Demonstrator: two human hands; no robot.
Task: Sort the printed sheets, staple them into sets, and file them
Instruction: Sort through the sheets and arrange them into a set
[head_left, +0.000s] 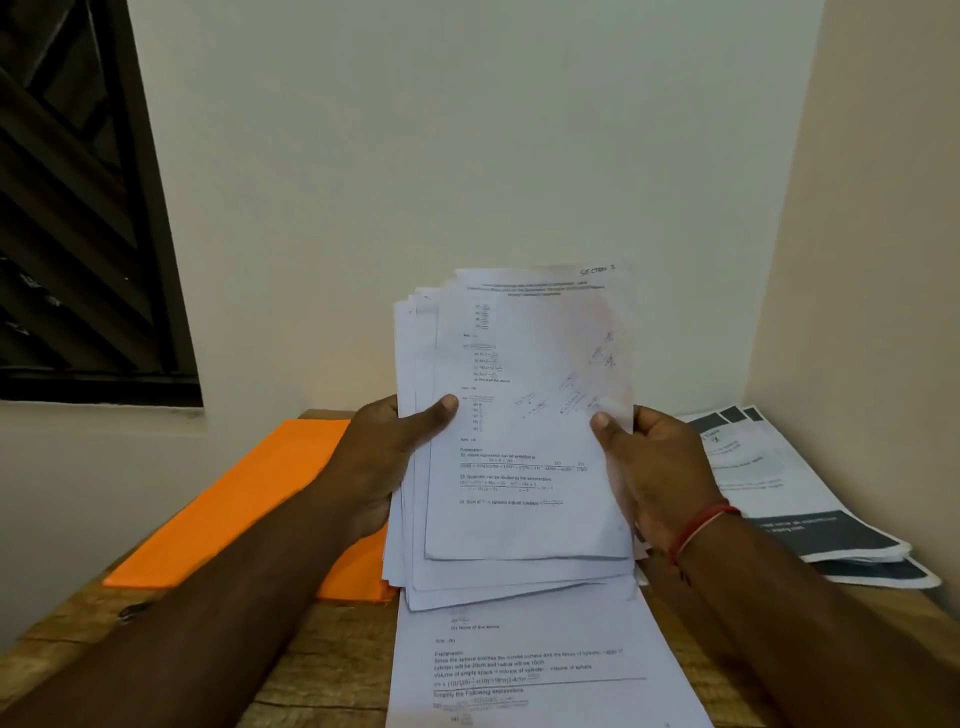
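Loose stack of white printed sheets (519, 467) being held upright above wooden table (322, 670). Left hand (384, 457) gripping stack's left edge, right hand (654, 467) gripping right edge, thumbs pressing front page. Another printed sheet (540, 670) lying beneath, orange folder (249, 509) lying left, dark-banded leaflets (800, 499) lying right.

My left hand (387, 457) and right hand (657, 467) grip a fanned stack of printed sheets (519, 467) upright above the bench (332, 670), thumbs on the front page. An orange folder (239, 509) lies at the left edge, dark-banded booklets (810, 499) at the right, one loose sheet (535, 670) at the near edge.
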